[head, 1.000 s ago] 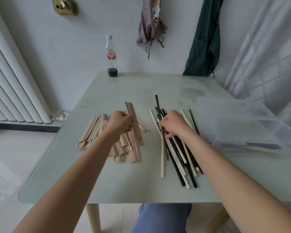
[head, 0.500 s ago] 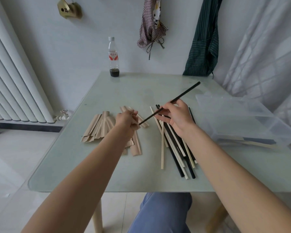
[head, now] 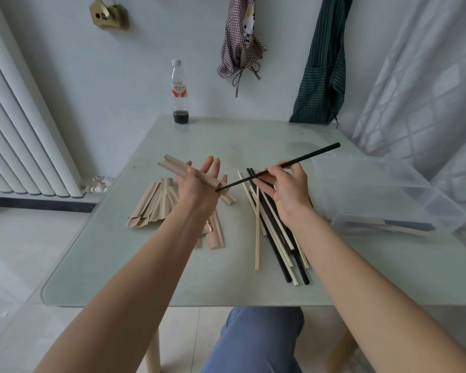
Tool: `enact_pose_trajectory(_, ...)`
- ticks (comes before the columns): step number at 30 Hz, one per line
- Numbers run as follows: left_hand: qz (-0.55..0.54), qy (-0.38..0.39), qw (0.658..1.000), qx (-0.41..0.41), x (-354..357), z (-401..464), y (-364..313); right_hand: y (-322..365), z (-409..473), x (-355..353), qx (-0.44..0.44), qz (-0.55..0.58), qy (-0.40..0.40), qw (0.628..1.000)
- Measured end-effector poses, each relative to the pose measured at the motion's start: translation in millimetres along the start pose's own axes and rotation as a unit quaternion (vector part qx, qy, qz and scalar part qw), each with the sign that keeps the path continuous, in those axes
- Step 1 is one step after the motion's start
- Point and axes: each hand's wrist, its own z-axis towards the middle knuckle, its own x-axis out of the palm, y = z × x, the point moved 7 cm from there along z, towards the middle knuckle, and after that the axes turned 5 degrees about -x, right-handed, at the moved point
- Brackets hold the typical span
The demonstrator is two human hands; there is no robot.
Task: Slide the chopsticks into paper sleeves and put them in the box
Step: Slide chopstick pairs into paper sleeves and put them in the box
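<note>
my left hand [head: 197, 181] grips a brown paper sleeve [head: 191, 172] above the bench [head: 172, 286] middle. my right hand [head: 285, 184] pinches a long black chopstick [head: 301, 160], its tip at the sleeve's mouth, pointing back right.

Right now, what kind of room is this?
Probably a home kitchen or dining corner: aprons hang on the wall behind a glass-topped table, a radiator stands at the left, and a bottle sits at the table's far edge.
</note>
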Motion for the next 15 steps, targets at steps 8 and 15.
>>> enact_pose_trajectory(8,-0.032,0.020,0.999,-0.016,6.2,-3.2,2.7,-3.4,-1.5,-3.3,0.002,0.086,-0.023,0.996)
enact_pose_trajectory(15,-0.062,0.024,0.997,-0.036,7.5,-9.8,3.4,-0.6,-0.8,-8.1,-0.006,0.118,-0.047,0.992)
